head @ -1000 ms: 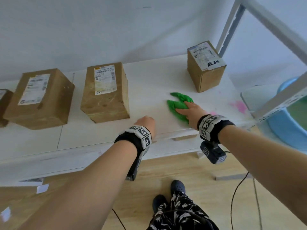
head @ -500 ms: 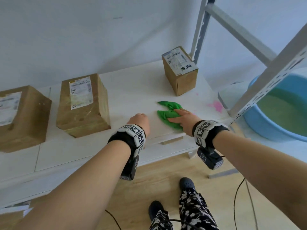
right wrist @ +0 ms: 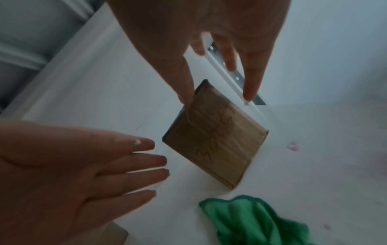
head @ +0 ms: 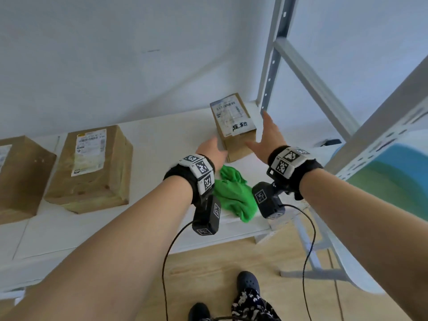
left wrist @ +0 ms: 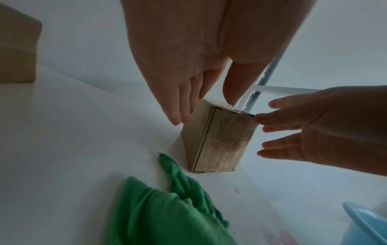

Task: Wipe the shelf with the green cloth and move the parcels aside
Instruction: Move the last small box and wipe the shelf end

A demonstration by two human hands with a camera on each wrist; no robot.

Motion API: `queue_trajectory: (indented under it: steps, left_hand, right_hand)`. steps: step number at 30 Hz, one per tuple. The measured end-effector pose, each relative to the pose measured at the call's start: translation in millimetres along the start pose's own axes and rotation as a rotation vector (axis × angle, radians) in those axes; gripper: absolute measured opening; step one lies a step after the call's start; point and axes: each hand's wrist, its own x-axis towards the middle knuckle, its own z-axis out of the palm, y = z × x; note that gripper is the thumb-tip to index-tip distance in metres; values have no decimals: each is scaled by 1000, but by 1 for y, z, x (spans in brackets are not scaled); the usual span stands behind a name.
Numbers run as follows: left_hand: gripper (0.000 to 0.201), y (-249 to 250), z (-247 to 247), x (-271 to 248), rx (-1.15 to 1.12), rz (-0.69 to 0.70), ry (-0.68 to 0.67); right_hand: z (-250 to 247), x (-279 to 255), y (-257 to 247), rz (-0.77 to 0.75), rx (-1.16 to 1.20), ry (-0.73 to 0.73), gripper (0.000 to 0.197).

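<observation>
A small brown parcel (head: 234, 126) with a white label stands at the right end of the white shelf (head: 162, 140). My left hand (head: 212, 149) reaches to its left side and my right hand (head: 266, 133) to its right side, both with straight spread fingers. In the left wrist view the left fingers (left wrist: 180, 114) lie close to the parcel (left wrist: 222, 142); I cannot tell whether they touch it. The green cloth (head: 234, 195) lies crumpled and free near the shelf's front edge, below my wrists. In the right wrist view the cloth (right wrist: 251, 220) sits just in front of the parcel (right wrist: 215, 142).
Two bigger brown parcels (head: 92, 167) (head: 20, 177) stand further left on the shelf. A grey metal upright (head: 271, 66) rises right behind the small parcel. A blue basin (head: 405, 177) sits to the right, beyond the shelf end. A pink stain (right wrist: 293, 146) marks the shelf.
My right hand has let go of the green cloth, which now lies on the shelf. Both hands have moved forward to either side of the small parcel.
</observation>
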Motion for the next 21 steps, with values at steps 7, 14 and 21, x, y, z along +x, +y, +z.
queue_trajectory:
  steps: [7, 14, 21]
  left_hand:
    - [45, 9, 9, 15, -228, 35, 11]
    - [44, -34, -23, -14, -225, 39, 147]
    - [40, -99, -44, -49, -174, -1, 178]
  right_hand:
    - [15, 16, -6, -61, 25, -42, 32]
    - [48, -12, -41, -175, 54, -84, 51]
    - [90, -55, -70, -193, -29, -216, 59]
